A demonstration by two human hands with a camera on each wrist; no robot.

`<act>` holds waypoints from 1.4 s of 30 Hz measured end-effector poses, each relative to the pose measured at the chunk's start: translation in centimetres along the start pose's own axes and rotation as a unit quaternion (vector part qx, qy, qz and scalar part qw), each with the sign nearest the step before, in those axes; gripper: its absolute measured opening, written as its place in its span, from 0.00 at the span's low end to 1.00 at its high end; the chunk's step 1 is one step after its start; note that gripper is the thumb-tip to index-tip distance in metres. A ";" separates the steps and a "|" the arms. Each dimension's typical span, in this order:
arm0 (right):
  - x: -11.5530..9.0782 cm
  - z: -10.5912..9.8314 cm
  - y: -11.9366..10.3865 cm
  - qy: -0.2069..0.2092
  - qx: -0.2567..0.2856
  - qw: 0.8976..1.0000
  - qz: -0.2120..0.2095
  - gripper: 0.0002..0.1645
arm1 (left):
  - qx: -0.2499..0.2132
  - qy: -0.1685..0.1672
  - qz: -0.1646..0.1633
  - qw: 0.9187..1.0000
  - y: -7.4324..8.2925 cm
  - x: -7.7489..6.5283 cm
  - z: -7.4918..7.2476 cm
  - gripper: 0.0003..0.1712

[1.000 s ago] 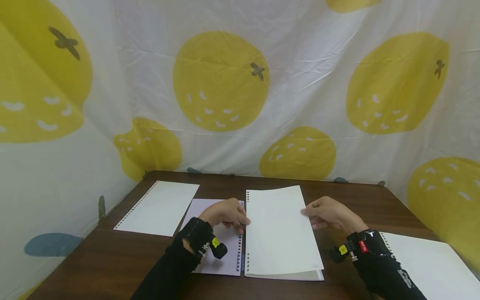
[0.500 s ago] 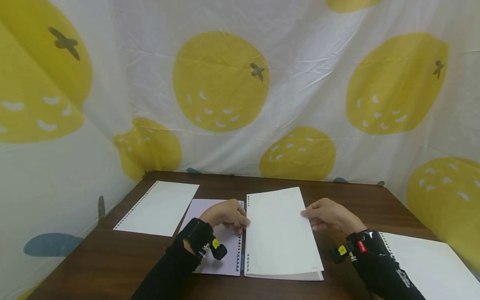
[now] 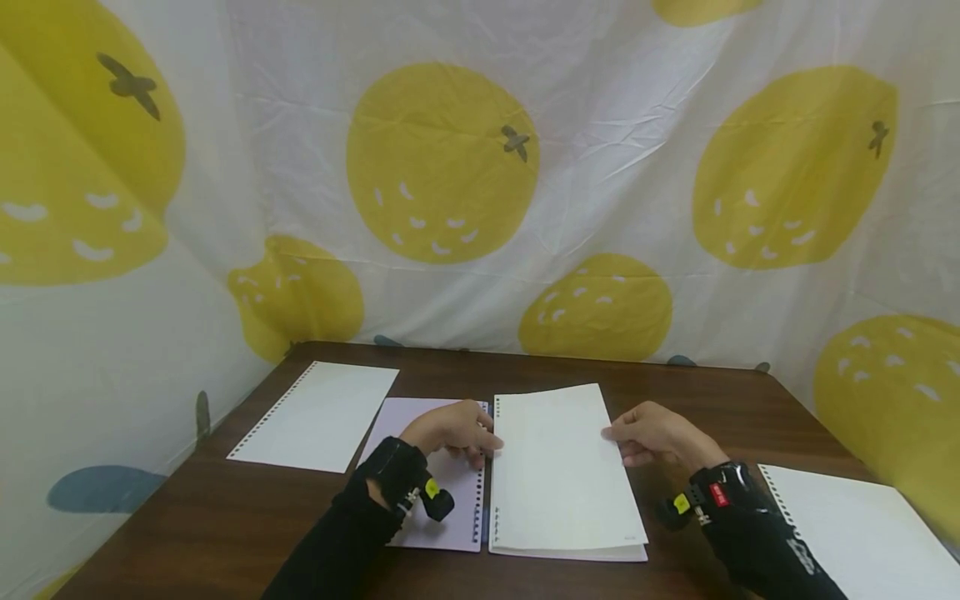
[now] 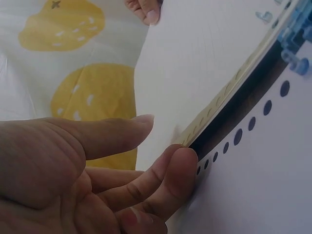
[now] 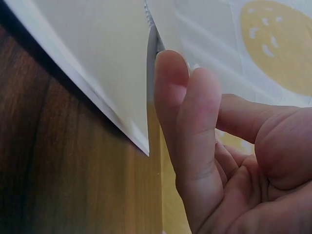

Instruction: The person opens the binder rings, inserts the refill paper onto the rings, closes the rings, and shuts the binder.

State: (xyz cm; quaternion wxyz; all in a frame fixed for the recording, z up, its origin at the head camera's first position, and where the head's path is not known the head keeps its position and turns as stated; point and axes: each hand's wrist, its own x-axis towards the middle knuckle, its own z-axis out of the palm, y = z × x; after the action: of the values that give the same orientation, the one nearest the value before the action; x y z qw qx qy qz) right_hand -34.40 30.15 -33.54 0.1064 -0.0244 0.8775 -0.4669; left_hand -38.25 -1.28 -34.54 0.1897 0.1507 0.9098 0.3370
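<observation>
A loose-leaf binder lies open at the middle of the table, its left side covered by a lilac punched sheet (image 3: pixel 442 525). Pale blue binder rings (image 4: pixel 297 61) show along the spine in the left wrist view. Above the binder's right side, both hands hold a white punched paper sheet (image 3: pixel 562 475), slightly bowed and raised at the near edge. At the left, punched edge, my left hand (image 3: pixel 453 429) has its fingertips, thumb over the sheet. My right hand (image 3: pixel 663 433) pinches the sheet's right edge between thumb and fingers. The rings beneath the sheet are hidden in the head view.
Another white punched sheet (image 3: pixel 318 417) lies at the back left of the brown table (image 3: pixel 225 533). More white punched paper (image 3: pixel 862 517) lies at the right, partly behind the right sleeve. A fruit-patterned curtain (image 3: pixel 450 308) hangs behind the table.
The far edge of the held sheet has come down and nearer. My right hand has lowered slightly with it. The left hand has barely shifted, and the other sheets lie still.
</observation>
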 end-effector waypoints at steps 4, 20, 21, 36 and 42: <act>0.1 0.1 0.2 -0.002 0.004 1.000 0.001 0.12 | -0.003 -0.006 0.003 1.000 0.0 0.0 0.0 0.09; 0.4 0.4 0.6 -0.009 0.011 1.000 0.011 0.11 | 0.034 -0.002 0.016 0.999 -0.1 0.2 0.3 0.11; 0.4 0.4 0.6 -0.008 0.011 1.000 0.010 0.11 | 0.033 -0.003 0.017 0.999 -0.1 0.2 0.3 0.11; 0.5 0.6 0.6 -0.004 0.006 1.000 0.021 0.11 | 0.038 -0.003 0.017 0.999 -0.3 0.3 0.5 0.11; 0.5 0.9 0.7 0.005 -0.029 0.999 0.026 0.10 | 0.045 0.001 0.015 0.999 -0.1 0.2 0.6 0.12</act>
State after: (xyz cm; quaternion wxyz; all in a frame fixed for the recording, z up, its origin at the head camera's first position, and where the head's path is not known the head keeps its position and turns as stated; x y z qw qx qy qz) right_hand -34.67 29.73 -34.64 0.1139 -0.0022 0.8916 -0.4383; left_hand -38.15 -1.00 -35.05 0.1772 0.1722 0.9217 0.2989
